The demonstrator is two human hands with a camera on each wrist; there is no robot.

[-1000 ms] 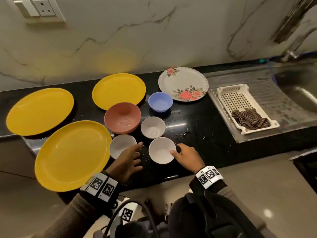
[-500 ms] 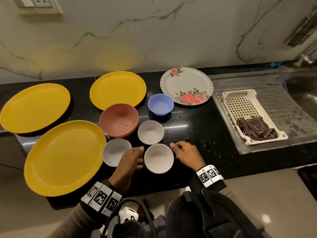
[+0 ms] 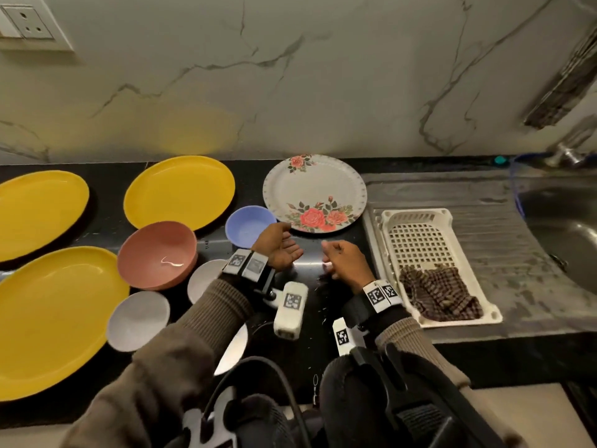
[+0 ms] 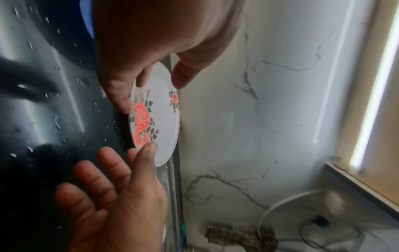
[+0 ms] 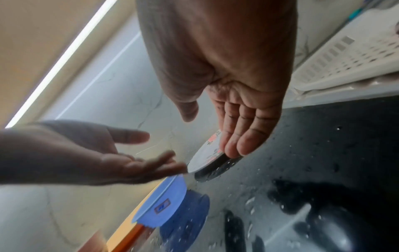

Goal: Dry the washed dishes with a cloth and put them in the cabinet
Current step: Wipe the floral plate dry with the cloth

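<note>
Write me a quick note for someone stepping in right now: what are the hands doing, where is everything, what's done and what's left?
Left hand: open, empty, palm up beside the blue bowl.
Right hand: fingers loosely curled, empty, near the flowered plate.
Cloth: in the white basket by the sink, untouched.
All dishes sit on the wet counter: three yellow plates, pink bowl, small white bowls.
Done: nothing dried.
Left: fetch cloth, dry everything, put away.

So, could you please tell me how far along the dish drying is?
Nothing looks dried or put away. The checked cloth lies in the white basket, and water beads on the counter. The left hand and right hand, both empty, hover near the floral plate. Every plate and bowl remains.
</note>
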